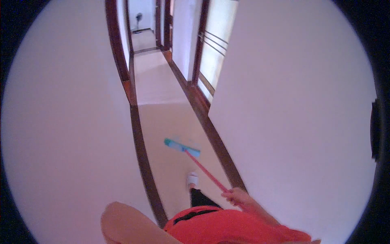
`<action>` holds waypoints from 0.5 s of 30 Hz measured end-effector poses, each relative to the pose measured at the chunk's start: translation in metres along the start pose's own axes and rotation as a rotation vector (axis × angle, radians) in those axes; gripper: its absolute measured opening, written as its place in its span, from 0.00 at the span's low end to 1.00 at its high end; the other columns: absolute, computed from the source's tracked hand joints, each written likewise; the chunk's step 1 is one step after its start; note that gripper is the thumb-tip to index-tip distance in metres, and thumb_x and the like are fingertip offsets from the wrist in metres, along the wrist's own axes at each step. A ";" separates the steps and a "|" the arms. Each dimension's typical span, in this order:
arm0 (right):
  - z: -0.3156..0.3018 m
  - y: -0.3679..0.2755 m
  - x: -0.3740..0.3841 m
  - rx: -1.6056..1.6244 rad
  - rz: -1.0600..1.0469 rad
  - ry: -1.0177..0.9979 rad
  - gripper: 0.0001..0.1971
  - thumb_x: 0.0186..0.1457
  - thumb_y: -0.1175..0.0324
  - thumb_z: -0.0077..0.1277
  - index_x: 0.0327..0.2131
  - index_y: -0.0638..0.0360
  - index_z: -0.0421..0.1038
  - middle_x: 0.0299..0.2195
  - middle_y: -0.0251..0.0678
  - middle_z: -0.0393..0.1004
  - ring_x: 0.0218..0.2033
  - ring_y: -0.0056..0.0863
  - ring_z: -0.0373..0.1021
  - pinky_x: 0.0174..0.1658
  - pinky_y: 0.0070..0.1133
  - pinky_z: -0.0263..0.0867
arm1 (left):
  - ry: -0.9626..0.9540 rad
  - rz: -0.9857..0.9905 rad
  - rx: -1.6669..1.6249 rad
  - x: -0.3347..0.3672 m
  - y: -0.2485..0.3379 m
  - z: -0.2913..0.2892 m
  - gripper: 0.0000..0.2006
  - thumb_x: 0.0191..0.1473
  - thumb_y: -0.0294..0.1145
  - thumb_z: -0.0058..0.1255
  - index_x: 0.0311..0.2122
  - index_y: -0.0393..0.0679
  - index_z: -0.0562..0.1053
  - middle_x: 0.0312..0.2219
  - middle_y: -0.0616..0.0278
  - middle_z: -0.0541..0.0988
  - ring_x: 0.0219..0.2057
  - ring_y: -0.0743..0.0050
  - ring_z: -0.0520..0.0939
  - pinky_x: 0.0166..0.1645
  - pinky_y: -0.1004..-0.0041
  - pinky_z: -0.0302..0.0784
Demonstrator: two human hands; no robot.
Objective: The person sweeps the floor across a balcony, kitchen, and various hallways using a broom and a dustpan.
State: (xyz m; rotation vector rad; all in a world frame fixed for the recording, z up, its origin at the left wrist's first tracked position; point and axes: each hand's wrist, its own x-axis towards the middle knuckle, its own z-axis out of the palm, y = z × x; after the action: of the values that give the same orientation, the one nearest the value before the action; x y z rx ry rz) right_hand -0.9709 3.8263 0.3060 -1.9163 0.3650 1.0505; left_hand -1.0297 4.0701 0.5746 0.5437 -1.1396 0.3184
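My right hand (237, 196) is closed round the upper part of a broom's long pinkish-red handle (207, 173). The handle slants forward and left, down to a wide light-blue broom head (183, 147) with a teal end. That head lies crosswise low over the beige floor, slightly blurred, ahead of my foot in a light slipper (192, 179). At the lower left only my bent left arm (126, 223) shows; its hand is out of view.
A narrow corridor floor (162, 81) with dark brown borders runs ahead between a left wall (73, 122) and a right wall (292, 101). On the right stands a frosted-glass door (217, 44). A dark fan (139, 18) stands in the far room.
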 end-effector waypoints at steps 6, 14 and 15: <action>-0.084 -0.127 0.136 0.100 -0.087 -0.030 0.17 0.44 0.55 0.55 0.23 0.59 0.68 0.16 0.26 0.63 0.13 0.14 0.57 0.15 0.16 0.53 | 0.195 -0.013 0.093 0.079 -0.065 -0.145 0.13 0.56 0.37 0.40 0.40 0.40 0.69 0.33 0.51 0.74 0.30 0.58 0.76 0.42 0.61 0.70; -0.120 -0.322 0.261 -0.020 -0.107 -0.075 0.18 0.44 0.54 0.56 0.25 0.60 0.67 0.16 0.26 0.62 0.14 0.15 0.59 0.15 0.16 0.54 | 0.725 -0.063 0.351 0.186 -0.070 -0.274 0.13 0.56 0.36 0.41 0.44 0.45 0.70 0.36 0.57 0.74 0.33 0.65 0.76 0.47 0.66 0.68; -0.125 -0.342 0.285 -0.042 -0.104 -0.064 0.18 0.44 0.54 0.56 0.24 0.60 0.67 0.16 0.26 0.62 0.14 0.15 0.59 0.15 0.15 0.54 | 0.778 -0.068 0.366 0.196 -0.072 -0.294 0.13 0.56 0.36 0.41 0.45 0.46 0.70 0.36 0.58 0.74 0.34 0.66 0.76 0.47 0.66 0.68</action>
State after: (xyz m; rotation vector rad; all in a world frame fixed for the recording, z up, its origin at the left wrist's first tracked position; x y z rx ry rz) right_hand -0.5279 3.9576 0.3055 -1.9125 0.2073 1.0549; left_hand -0.6903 4.1681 0.6458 0.6924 -0.3064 0.6208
